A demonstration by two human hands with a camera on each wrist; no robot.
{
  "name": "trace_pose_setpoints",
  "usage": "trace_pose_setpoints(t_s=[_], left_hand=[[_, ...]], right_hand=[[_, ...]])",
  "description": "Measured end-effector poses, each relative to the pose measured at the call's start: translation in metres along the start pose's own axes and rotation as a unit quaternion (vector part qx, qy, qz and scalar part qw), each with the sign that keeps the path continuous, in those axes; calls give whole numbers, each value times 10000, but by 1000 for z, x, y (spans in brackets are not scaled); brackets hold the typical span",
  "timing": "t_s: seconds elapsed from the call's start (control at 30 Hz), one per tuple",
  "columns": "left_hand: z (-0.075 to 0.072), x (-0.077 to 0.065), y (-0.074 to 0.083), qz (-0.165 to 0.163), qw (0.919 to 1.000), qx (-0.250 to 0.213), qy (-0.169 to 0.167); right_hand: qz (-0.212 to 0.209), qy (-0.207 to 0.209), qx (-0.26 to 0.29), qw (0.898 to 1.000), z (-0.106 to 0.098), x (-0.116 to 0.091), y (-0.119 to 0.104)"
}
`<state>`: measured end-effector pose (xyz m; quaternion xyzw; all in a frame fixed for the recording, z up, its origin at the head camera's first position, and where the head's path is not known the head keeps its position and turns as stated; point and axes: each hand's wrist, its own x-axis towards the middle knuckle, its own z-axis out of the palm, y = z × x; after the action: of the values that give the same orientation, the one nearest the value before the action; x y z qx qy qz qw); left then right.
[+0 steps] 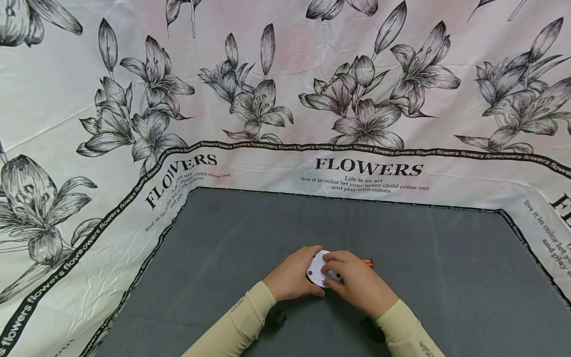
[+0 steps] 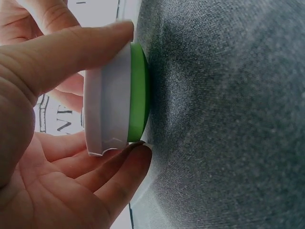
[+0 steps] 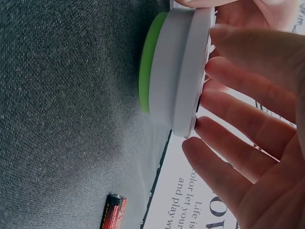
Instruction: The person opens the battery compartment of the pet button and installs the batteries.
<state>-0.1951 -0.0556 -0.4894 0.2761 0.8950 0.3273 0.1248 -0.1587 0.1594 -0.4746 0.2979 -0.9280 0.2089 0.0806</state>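
A round white device (image 1: 315, 271) with small holes and dark round spots on its upper face is low over the grey cloth. Its underside is a green dome (image 2: 138, 90), facing down. My left hand (image 1: 292, 275) grips it by the side, thumb on one edge and fingers on the opposite edge. The right hand (image 1: 361, 282) touches the perforated face with its fingertips, fingers spread and nearly straight in the right wrist view. Just beyond the right hand lies a red and black battery (image 3: 114, 212), mostly hidden by that hand in the head view.
Grey cloth (image 1: 250, 223) covers the work surface. A white border with printed flowers and lettering (image 1: 368, 166) surrounds it at the back and sides. Dark blocks (image 1: 275, 320) sit under both wrists.
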Motion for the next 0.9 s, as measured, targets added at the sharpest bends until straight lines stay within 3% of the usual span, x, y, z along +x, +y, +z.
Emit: trace_pose_setpoints(t_s=[0.27,0.57,0.9], left_hand=[[0,0,1,8,10000,43,-17],[0,0,2,103,9999,98,54],[0,0,2,206,9995,217,118]], right_hand=[[-234,143,-38,9996,1,1,-2],[-846,416,-507,9943,5,2,-1],[-1178,519,-724,9890,8,2,-1]])
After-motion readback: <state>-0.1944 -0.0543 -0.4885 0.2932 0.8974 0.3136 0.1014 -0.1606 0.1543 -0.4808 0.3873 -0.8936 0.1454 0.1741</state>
